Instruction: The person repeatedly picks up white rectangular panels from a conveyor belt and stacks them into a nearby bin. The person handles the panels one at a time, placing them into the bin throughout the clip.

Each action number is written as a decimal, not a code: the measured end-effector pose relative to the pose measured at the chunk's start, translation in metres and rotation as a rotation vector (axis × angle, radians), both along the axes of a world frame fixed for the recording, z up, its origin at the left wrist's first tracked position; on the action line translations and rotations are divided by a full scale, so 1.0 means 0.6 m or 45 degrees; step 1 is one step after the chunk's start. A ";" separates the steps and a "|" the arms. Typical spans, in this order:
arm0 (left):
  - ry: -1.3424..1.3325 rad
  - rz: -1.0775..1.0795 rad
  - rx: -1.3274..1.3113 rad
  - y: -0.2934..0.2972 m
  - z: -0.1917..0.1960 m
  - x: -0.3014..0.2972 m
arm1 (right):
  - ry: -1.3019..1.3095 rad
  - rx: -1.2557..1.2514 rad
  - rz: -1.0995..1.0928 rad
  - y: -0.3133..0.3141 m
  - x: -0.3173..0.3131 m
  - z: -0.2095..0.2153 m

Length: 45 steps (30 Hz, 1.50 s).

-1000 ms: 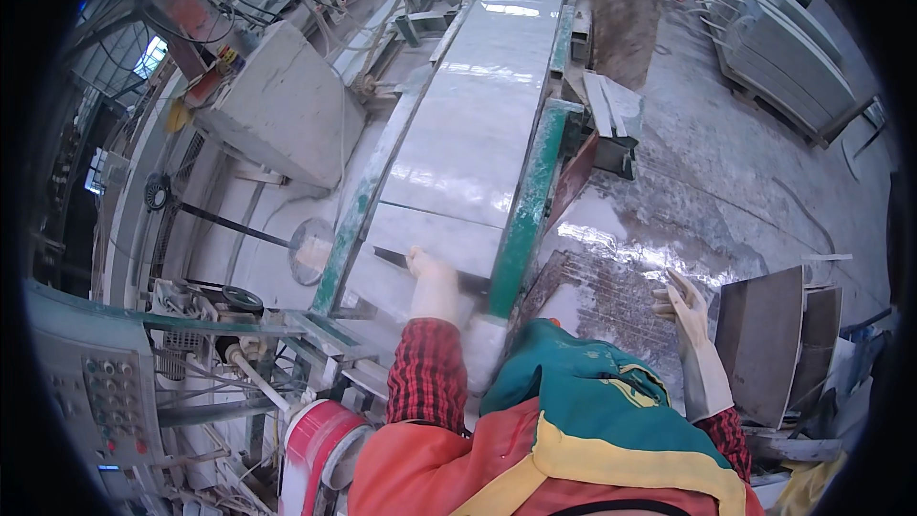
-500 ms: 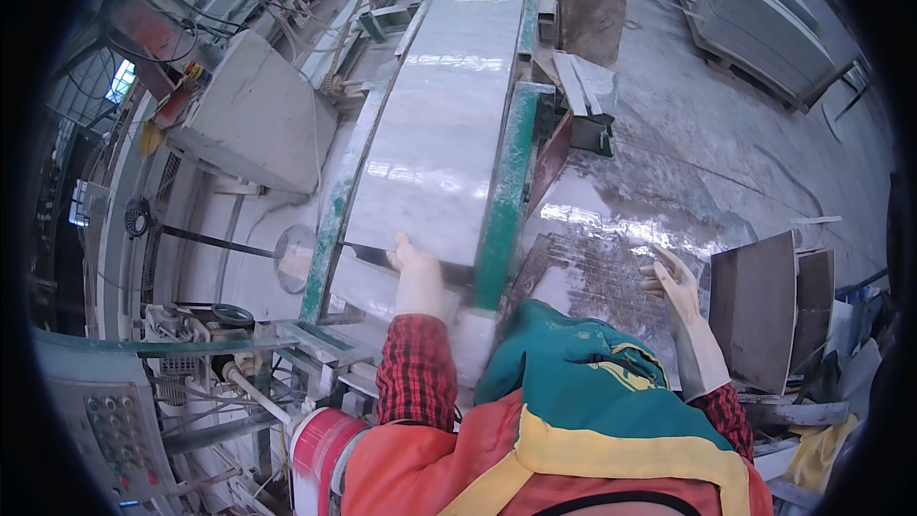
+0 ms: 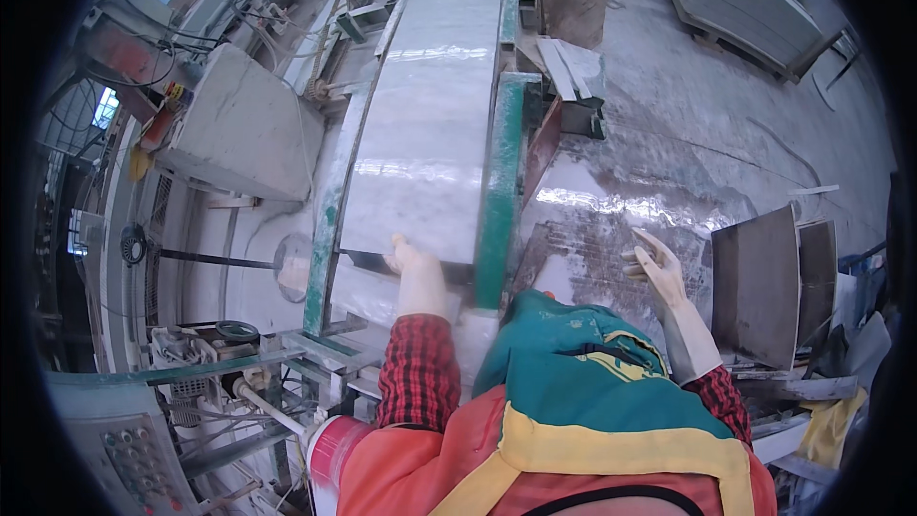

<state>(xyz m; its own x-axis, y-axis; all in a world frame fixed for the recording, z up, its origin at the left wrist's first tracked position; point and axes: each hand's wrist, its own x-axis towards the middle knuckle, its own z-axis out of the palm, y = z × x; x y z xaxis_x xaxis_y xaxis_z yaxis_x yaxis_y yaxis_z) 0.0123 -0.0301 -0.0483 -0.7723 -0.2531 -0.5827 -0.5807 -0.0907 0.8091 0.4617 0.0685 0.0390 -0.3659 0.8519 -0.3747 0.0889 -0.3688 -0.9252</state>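
The glossy white slab [image 3: 425,134] lies flat on the long conveyor frame, running away from the person, with its near edge just past their left hand [image 3: 416,272]. That hand, in a pale glove, is at this near edge, its fingers bent and bunched close together against the slab; from here I cannot tell whether they are gripping it or merely resting there. A dark gap [image 3: 454,272] shows under the edge, next to the wrist.

Along the slab's right side runs a worn green rail [image 3: 499,220], and a paler, chipped rail [image 3: 328,215] flanks its left. The right hand [image 3: 659,272], gloved too, is up in the air well apart from the slab, over the wet, stained floor [image 3: 621,215], its fingers loosely spread around nothing. Just beyond that hand, brown panels [image 3: 755,291] stand on edge.

The person wears a green apron [image 3: 573,363] with yellow trim and red checked sleeves. Off to their left sit a blocky grey housing [image 3: 248,129] and, lower down, a control panel [image 3: 134,463] with rows of knobs. Far to the right, a stack of pale slabs [image 3: 745,5] stands on a pallet.
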 end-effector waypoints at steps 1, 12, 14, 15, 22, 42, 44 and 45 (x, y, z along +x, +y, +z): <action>-0.023 0.015 -0.001 -0.001 -0.002 -0.004 | 0.013 -0.011 -0.009 -0.002 0.000 0.002; -0.281 -0.117 -0.220 0.019 0.082 0.006 | -0.065 -0.046 -0.002 0.014 -0.016 0.007; -0.274 -0.057 -0.291 0.033 0.106 0.019 | -0.062 -0.059 0.024 0.018 -0.024 0.007; -0.268 -0.049 -0.198 0.034 0.102 0.016 | -0.049 -0.049 0.044 0.018 -0.028 0.008; -0.238 -0.208 -0.104 0.021 0.074 -0.013 | -0.012 -0.039 0.049 0.011 -0.006 0.014; 0.338 -0.903 -1.189 0.026 0.088 0.046 | -0.956 0.594 -1.047 -0.179 0.509 -0.117; 0.479 -1.098 -1.197 0.014 0.168 0.097 | -1.535 0.373 -1.110 -0.264 0.526 0.025; 0.671 -1.186 -1.339 0.010 0.157 0.093 | -1.893 0.229 -1.156 -0.304 0.508 0.100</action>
